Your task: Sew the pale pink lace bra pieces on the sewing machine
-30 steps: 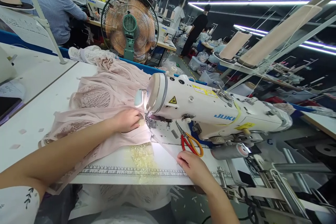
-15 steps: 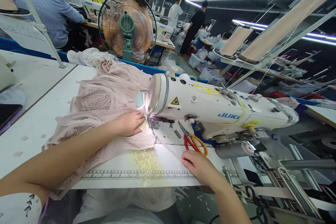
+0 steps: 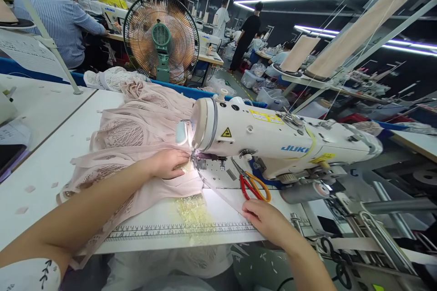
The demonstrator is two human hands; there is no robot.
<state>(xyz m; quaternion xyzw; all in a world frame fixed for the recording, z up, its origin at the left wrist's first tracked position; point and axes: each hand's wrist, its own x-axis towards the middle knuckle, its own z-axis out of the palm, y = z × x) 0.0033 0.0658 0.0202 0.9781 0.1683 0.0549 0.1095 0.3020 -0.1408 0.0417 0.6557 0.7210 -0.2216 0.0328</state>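
Note:
My left hand (image 3: 170, 163) lies flat on the pale pink lace-trimmed fabric (image 3: 150, 198), its fingertips close to the needle area of the white sewing machine (image 3: 235, 122). A lamp lights the cloth there. My right hand (image 3: 264, 218) is closed in a pinch on a narrow pale strip (image 3: 221, 196), which runs taut from the presser foot area to my fingers. Just beyond that hand lie scissors (image 3: 258, 187) with red and orange handles. The needle itself is too small to make out.
More pink lace garments (image 3: 119, 127) are heaped behind the machine arm. A printed ruler (image 3: 150, 232) runs along the table's front edge, beside yellowish tape (image 3: 193, 213). A large fan (image 3: 161, 38) and thread cones (image 3: 297, 54) stand beyond. Several people work in the background.
My right hand has shifted slightly right and toward me, still holding the strip. My left hand stays on the fabric beside the needle. The camera view has tilted a little.

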